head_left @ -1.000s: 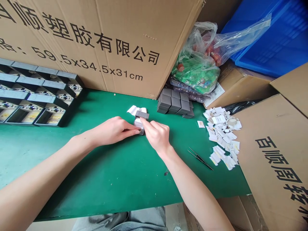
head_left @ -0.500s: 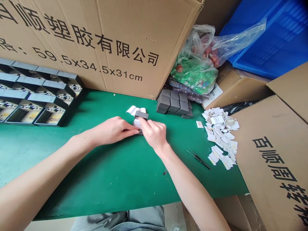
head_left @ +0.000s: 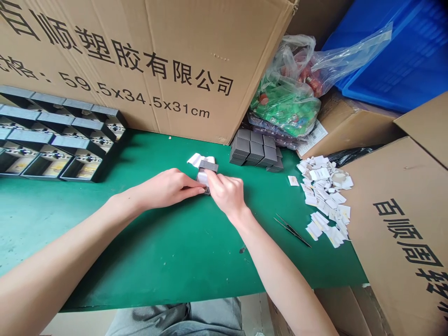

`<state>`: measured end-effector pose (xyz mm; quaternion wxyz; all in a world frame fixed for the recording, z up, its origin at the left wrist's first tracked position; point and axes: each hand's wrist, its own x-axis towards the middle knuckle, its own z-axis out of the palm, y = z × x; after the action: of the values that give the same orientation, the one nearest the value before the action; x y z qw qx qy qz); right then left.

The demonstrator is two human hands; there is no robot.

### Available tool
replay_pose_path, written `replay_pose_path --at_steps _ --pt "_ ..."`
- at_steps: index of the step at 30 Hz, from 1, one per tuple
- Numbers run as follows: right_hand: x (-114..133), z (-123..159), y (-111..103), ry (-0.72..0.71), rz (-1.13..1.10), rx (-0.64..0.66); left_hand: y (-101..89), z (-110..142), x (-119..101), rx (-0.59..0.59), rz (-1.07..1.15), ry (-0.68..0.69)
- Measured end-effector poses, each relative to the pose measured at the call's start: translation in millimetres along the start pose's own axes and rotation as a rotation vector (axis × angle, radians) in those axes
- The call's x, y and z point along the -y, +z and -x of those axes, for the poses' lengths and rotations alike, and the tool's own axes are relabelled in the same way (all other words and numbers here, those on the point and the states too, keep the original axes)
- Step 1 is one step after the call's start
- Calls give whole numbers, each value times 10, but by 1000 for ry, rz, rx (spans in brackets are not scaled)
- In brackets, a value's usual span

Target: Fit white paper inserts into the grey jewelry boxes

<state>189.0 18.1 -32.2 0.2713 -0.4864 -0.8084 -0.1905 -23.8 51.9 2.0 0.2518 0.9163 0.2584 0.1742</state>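
Both hands meet at a small dark grey box [head_left: 207, 166] with its lid open, resting on the green table [head_left: 168, 252]. My left hand [head_left: 164, 187] lies against the box's left side, fingertips pinched at its lower edge. My right hand [head_left: 226, 190] is curled at the box's right side, with fingers pressing on a white piece [head_left: 202, 177] inside the box. A folded white paper [head_left: 196, 158] lies just behind the box.
A stack of closed grey boxes [head_left: 255, 149] stands behind right. Open dark boxes [head_left: 56, 140] line the left. White paper scraps [head_left: 325, 196] and black tweezers [head_left: 292, 230] lie at right. Large cardboard cartons [head_left: 140, 60], a plastic bag [head_left: 290, 98] and a blue crate [head_left: 402, 51] ring the table.
Both hands stay on the small box with only slight finger shifts. The view has drifted a little.
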Motion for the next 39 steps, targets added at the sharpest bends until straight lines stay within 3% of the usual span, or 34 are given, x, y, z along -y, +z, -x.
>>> replay_pose_path --at_steps 3,8,17,32,39 --pt "21 33 -53 -61 -33 -73 6 4 12 -6 -9 -8" --pt "43 120 -86 -56 -81 22 10 8 9 -6 -4 -27" --pt "21 148 -30 14 -123 35 18 12 8 -1 14 -32" --pt "76 110 -121 284 -377 215 -1 15 -12 13 15 -42" --pt "129 97 -252 240 -214 334 4 17 -5 44 14 -97"
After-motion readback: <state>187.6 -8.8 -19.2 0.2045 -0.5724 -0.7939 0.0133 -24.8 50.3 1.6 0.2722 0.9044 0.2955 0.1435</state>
